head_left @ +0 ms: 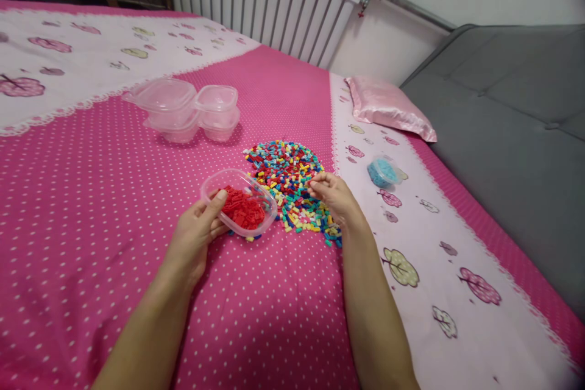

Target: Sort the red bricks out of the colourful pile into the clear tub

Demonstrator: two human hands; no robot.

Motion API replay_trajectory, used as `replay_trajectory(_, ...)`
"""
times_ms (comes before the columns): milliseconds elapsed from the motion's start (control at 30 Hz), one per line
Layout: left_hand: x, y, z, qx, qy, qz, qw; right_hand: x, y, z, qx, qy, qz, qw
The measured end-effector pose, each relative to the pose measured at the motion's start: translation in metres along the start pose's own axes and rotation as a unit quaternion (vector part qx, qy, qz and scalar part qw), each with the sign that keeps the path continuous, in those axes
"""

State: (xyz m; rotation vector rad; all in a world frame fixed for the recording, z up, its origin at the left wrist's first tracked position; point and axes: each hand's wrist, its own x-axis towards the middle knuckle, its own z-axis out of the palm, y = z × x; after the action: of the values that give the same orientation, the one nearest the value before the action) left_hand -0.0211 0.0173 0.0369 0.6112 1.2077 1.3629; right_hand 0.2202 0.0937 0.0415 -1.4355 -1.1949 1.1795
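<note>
My left hand [195,237] grips the near rim of a clear plastic container [210,186] that holds red bricks [242,208], thumb on its edge. My right hand [333,195] hovers over the near right edge of a heap of mixed coloured small bricks [286,173] on the pink dotted bedspread, fingers curled in a pinch; what they hold is too small to make out. The container sits against the heap's left side.
Several empty clear containers [185,108] are stacked at the back left. A clear container of blue bricks [382,172] lies to the right on the white patterned strip. A pink pillow [388,106], a grey sofa [512,134] and a radiator [274,3] lie beyond.
</note>
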Motion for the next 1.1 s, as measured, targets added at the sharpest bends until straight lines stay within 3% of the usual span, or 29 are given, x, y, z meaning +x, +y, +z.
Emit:
replay_trajectory(133,0.001,0.000,0.000,-0.002,-0.001,0.000,1.000,-0.001,-0.007,0.001,0.188,0.001,0.038,0.981)
replay_trajectory(267,0.001,0.000,-0.001,0.002,0.000,-0.001,1.000,0.003,-0.011,0.001,0.341,0.030,0.077,0.936)
replay_trajectory(400,0.001,0.000,-0.001,0.005,0.002,0.000,1.000,0.006,-0.014,-0.002,0.418,0.036,0.119,0.900)
replay_trajectory(500,0.001,0.000,0.000,0.004,0.006,0.000,1.000,0.006,-0.016,-0.003,0.423,0.048,0.118,0.897)
replay_trajectory(633,0.000,0.000,0.000,0.005,0.004,0.000,1.000,0.004,-0.012,-0.002,0.305,0.083,0.068,0.946)
replay_trajectory(733,0.000,0.001,0.000,0.003,0.007,-0.003,1.000,0.003,-0.005,0.000,0.157,0.057,0.032,0.985)
replay_trajectory(833,0.000,0.001,0.000,0.001,0.007,-0.004,1.000,0.003,0.003,0.000,0.022,0.022,0.023,0.999)
replay_trajectory(967,0.001,0.000,-0.001,0.002,0.007,0.003,1.000,0.005,0.009,0.000,-0.187,0.040,-0.027,0.981)
replay_trajectory(1100,0.001,0.000,-0.001,0.001,0.005,0.003,1.000,0.005,0.009,0.002,-0.393,0.065,-0.012,0.917)
